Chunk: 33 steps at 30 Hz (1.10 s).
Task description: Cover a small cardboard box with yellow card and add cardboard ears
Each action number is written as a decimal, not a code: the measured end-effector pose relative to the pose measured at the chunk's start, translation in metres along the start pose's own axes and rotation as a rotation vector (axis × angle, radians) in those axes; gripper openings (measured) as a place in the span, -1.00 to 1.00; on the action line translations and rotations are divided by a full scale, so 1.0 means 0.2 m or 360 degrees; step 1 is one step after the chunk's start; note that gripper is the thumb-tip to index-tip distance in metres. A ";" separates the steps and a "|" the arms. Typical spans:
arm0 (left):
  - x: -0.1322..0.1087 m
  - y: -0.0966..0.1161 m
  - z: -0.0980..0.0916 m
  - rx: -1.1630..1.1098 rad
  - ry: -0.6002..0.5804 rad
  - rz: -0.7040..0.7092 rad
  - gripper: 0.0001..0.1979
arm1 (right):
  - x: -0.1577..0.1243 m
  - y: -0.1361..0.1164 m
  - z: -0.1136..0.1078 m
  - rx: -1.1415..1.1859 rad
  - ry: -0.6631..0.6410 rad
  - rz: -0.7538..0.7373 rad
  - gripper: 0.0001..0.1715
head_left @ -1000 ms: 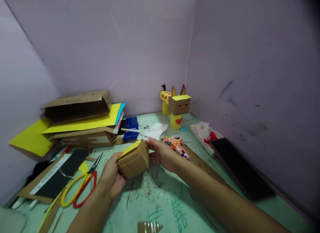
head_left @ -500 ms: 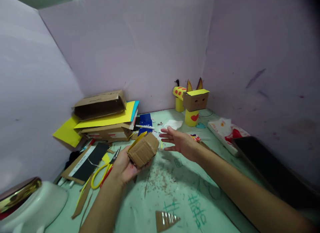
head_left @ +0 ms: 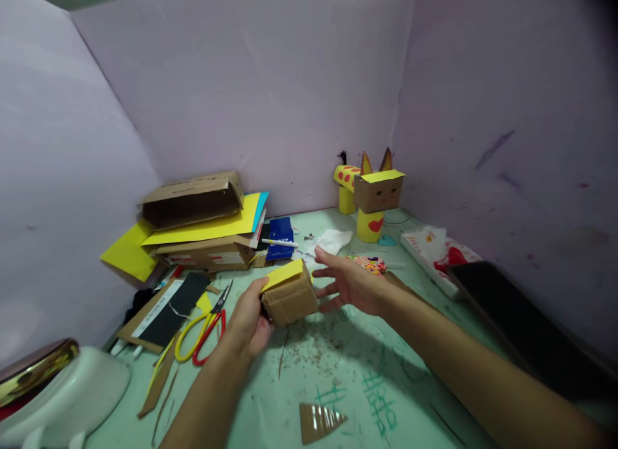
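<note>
A small cardboard box (head_left: 290, 301) with yellow paper on its top is held above the table by my left hand (head_left: 251, 320), which grips its left end. Close to the box's right side is my right hand (head_left: 350, 282), fingers spread and apart; whether a fingertip touches the box I cannot tell. Below lie brown crumbs on the table. A pointed cardboard piece (head_left: 321, 423) with shiny tape rests near the front edge of view. Left of my left hand lie scissors (head_left: 205, 330) with one yellow and one red handle, blades apart.
At the back left, yellow sheets (head_left: 207, 229) and an open cardboard box (head_left: 193, 201) are stacked. A cardboard animal figure (head_left: 378, 195) with ears stands at the back. A black panel (head_left: 521, 320) leans along the right. A white pot (head_left: 91, 384) is at front left.
My left hand has turned the box and shifted it slightly right, so its yellow top now shows. My right hand has lowered a little, its fingers now beside the box.
</note>
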<state>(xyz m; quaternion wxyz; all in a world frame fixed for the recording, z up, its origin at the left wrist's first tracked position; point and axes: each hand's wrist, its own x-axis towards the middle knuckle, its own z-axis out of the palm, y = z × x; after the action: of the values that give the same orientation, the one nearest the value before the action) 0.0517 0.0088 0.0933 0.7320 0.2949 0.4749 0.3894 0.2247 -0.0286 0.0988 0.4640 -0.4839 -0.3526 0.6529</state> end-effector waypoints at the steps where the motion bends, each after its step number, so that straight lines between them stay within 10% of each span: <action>1: -0.01 -0.01 0.01 0.0005 0.0024 0.0065 -0.67 | -0.01 -0.01 0.00 0.0016 -0.0049 0.0055 -0.33; 10: -0.04 -0.06 0.05 0.0063 -0.0025 0.0217 -0.65 | 0.00 0.01 0.02 -0.0068 -0.0135 0.0106 -0.63; 33: -0.08 -0.04 0.06 0.0447 -0.0005 0.0260 -0.59 | 0.05 0.07 0.03 0.0033 0.0130 0.0071 -0.60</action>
<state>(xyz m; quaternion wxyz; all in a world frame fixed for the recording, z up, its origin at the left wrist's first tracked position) 0.0607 -0.0097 0.0995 0.6502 0.4327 0.4978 0.3770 0.2144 -0.0242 0.0851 0.4684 -0.5129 -0.3157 0.6464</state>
